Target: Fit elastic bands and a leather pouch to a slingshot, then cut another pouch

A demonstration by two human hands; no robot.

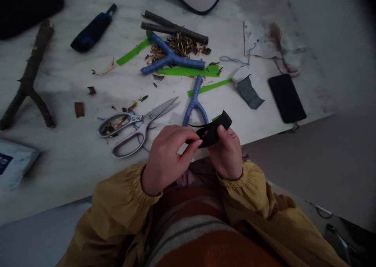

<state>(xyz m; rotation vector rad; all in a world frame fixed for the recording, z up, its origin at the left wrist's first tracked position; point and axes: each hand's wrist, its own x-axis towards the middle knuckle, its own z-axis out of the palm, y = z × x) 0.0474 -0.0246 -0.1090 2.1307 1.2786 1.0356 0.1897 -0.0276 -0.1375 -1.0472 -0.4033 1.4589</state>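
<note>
Over the table's front edge, my left hand (173,153) pinches one end of a curled black strip (213,133) between thumb and fingers. My right hand (227,149) grips the same strip farther along, thumb on top; its other fingers are partly hidden. Just beyond the strip lies a small blue-wrapped forked stick (194,102), its near ends close to my hands. Scissors (143,124) with pale handles rest to the left, blades slightly apart. A larger blue-wrapped forked stick (172,57) lies farther back on bark scraps.
Green strips (133,52), bare sticks (176,26) and a blue-handled tool (92,32) lie at the back. A phone (287,98), a grey strip (250,91) and a stained cloth (270,44) are on the right. At left are a bare forked branch (29,75) and a white packet (16,161).
</note>
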